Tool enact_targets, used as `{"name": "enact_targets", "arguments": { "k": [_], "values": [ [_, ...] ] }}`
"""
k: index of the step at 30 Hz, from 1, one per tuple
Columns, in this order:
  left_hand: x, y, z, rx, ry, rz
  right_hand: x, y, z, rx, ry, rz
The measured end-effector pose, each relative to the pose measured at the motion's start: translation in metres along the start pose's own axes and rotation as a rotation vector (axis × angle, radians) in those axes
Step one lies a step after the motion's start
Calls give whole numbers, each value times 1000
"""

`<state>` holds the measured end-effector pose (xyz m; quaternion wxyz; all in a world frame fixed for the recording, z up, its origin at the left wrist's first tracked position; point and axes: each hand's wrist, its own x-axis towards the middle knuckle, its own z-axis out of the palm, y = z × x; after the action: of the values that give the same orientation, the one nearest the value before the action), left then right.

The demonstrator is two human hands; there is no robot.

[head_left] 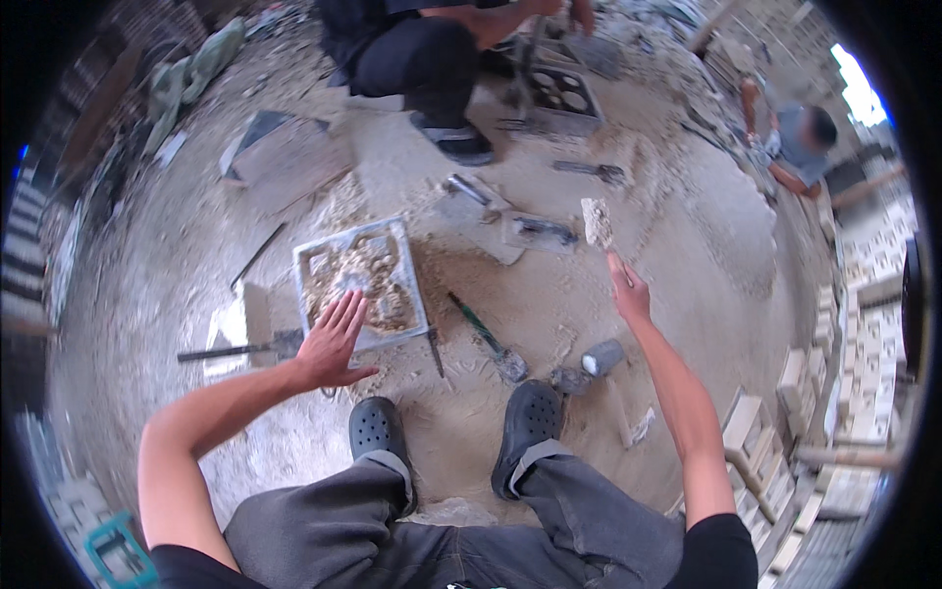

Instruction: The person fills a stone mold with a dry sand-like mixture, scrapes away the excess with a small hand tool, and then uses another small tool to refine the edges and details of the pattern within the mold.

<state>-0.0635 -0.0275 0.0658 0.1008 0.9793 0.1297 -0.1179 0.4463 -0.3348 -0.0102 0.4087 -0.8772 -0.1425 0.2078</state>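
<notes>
The right hand (631,292) is closing around the handle of a small trowel (597,222), holding it well to the right of the square frame (415,278), with the blade pointing away from the body. The left hand (334,341) is gripping nothing: its fingers are lying straight, thumb apart, over the frame's near edge; whether the palm is touching cannot be told.

The trowel is probably handling as light and stiff, its tip made heavier by the pale crumbly stuff caking the blade, which is likely to shed if jolted; the handle is offering the clean hold. The frame, bearing loose sandy material (365,265), is looking rigid and heavy, so two opposite outer sides would be the place to lift it, kept level. Dust may be making its rim slippery.

Just right of the frame, a green-handled tool (477,322) is lying on the ground; farther right and nearer the body, a grey cylinder (602,358) is resting on its side. Left of the frame, a long-handled tool (226,351) is lying across a pale block (235,319). Beyond the frame, a co-worker (417,64) is crouching beside a mould with round holes (559,90).
</notes>
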Motion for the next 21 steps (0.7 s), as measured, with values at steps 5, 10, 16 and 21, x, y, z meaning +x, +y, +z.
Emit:
{"name": "enact_targets", "arguments": {
  "k": [5, 10, 16, 21],
  "values": [
    [-29, -27, 2, 1, 44, -175, -41, -48, 17, 15, -229, -66],
    [-31, -51, 34, -179, 388, -407, -83, -109, 56, 66, -482, -291],
    [-22, -47, 55, -306, 434, -423, -129, -186, 117, -68, -716, -389],
    [-8, -63, 68, -380, 538, -455, -141, -218, 172, -156, -721, -694]
  ]
}}
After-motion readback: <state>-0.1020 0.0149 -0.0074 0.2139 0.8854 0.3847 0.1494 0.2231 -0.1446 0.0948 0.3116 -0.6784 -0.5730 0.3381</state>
